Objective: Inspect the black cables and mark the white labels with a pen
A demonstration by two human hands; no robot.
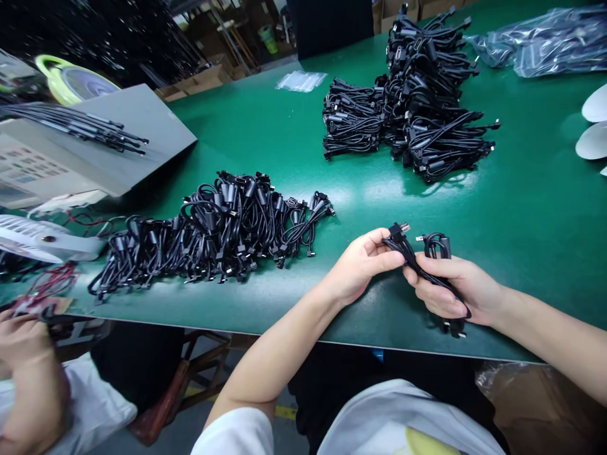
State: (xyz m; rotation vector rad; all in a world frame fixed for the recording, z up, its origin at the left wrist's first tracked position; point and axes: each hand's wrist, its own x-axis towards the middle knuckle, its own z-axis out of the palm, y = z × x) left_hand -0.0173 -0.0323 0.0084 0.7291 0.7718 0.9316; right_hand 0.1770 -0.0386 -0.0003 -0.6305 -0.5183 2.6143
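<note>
My right hand [474,287] is closed around black cables [434,278] above the front part of the green table. Fingers and thumb of my left hand [360,265] pinch the upper end of this bundle, just below a black plug with a bare metal tip. A second small plug and a looped section of cable stick up beside my right fingers, and more plug ends hang below that hand. How many cables are in the grip I cannot tell. Left of my hands lies a long heap of coiled black cables [227,221].
A taller pile of bundled cables [427,114] lies at the back. Clear plastic bags [559,44] are at the far right, small flat bags [301,81] near the back edge. A grey machine [128,133] stands left. At lower left, a co-worker's hand [23,341] is near red wires [45,284].
</note>
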